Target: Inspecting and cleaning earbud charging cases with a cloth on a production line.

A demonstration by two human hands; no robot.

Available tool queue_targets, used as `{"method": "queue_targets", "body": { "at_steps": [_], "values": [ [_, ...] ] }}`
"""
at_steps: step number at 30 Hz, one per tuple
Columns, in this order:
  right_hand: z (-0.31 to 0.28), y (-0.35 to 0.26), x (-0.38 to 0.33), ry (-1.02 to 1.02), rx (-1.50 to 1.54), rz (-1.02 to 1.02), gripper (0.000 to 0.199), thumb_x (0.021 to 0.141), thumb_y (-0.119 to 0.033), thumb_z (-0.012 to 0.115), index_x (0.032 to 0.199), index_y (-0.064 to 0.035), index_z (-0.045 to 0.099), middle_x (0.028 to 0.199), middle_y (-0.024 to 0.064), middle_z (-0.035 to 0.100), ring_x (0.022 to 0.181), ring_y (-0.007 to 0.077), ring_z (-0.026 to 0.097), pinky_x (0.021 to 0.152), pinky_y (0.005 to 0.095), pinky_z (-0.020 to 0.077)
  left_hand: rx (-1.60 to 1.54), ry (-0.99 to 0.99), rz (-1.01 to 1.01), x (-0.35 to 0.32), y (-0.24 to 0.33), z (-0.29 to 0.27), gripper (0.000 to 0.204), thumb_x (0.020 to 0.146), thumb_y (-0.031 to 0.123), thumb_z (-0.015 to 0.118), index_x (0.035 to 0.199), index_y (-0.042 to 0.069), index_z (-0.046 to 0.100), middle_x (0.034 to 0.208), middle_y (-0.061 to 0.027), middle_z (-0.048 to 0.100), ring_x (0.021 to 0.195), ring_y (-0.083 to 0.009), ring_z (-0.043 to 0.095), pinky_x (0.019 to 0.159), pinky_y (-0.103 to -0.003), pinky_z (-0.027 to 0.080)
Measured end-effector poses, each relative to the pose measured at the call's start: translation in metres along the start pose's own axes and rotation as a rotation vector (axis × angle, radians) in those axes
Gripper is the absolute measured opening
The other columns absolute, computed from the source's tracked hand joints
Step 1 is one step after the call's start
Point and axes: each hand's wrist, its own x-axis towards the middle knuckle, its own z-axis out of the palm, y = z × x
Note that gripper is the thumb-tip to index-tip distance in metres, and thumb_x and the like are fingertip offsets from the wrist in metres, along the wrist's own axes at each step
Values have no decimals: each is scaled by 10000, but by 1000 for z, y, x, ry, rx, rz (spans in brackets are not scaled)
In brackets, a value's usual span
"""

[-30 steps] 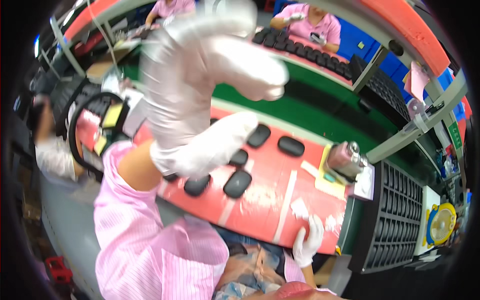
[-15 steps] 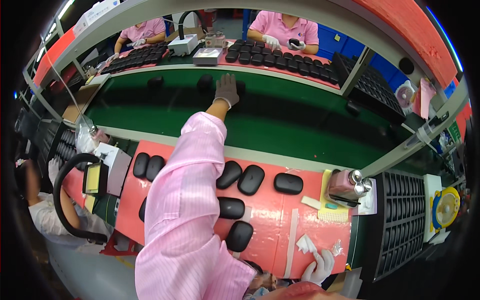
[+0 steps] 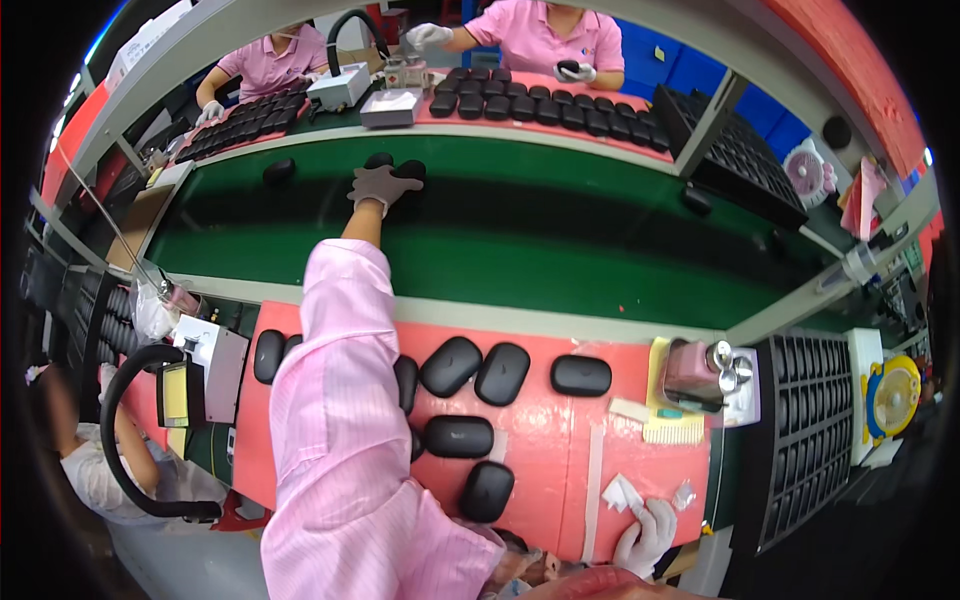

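My left hand (image 3: 382,188), in a grey glove, reaches far out over the green conveyor belt (image 3: 500,240). Its fingers are spread against two rounded black cases, one black case (image 3: 410,171) by the thumb side and another black case (image 3: 379,160) beyond the fingers. On the near pink mat (image 3: 545,480) lie several similar cases, among them a black case (image 3: 580,375) at the right and a black case (image 3: 487,491) nearest me. Low at the right, my right hand (image 3: 646,537), white-gloved, has curled fingers closed at the edge of a white cloth (image 3: 622,493).
A pink bottle (image 3: 692,372) with metal-topped containers stands right of the mat, beside a black compartment tray (image 3: 806,430) and a fan (image 3: 892,396). A boxy device (image 3: 208,355) with a black hose is at left. Co-workers in pink sit across the belt; another person is at left.
My left hand has moved left along the belt and its fingers have spread; the black cases there have also shifted left. My right hand stays by the cloth. The view has shifted slightly.
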Motion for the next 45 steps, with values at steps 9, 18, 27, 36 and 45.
{"method": "queue_targets", "body": {
  "at_steps": [9,18,27,36,45],
  "values": [
    [1,10,3,60,47,-37,286,714,17,589,976,-55,679,1049,125,629,1015,354,589,903,444,461,-73,-202,1094,-278,67,-57,694,562,478,809,1117,78,693,1286,-314,438,1087,-455,509,980,-457,426],
    [-27,-21,54,-208,581,-315,489,769,-58,682,1247,-23,585,1255,182,588,1077,351,582,970,427,436,92,-450,1370,-462,40,-10,658,611,426,797,1147,71,655,1407,-311,365,1364,-490,287,1150,-563,214],
    [-21,-57,67,-161,796,-491,573,727,-187,740,1265,-56,595,1263,160,611,1057,307,612,883,389,438,-1480,-770,217,-555,18,-6,715,735,29,787,1368,55,456,1257,-40,562,1159,-152,550,996,-305,458],
    [-18,-54,52,-270,967,-436,558,740,-192,671,1273,-44,590,1253,128,600,1028,249,543,922,363,373,-1598,-651,201,-580,12,8,710,664,0,838,1292,38,509,1172,-30,607,1063,-127,603,913,-289,514],
    [-25,-60,39,-545,1326,123,429,900,-193,595,1282,3,585,1197,160,610,1164,267,559,1035,347,387,-1577,-625,217,-588,7,11,659,636,-34,854,1208,31,533,1128,-34,619,1045,-147,618,919,-312,521]
  ]
}}
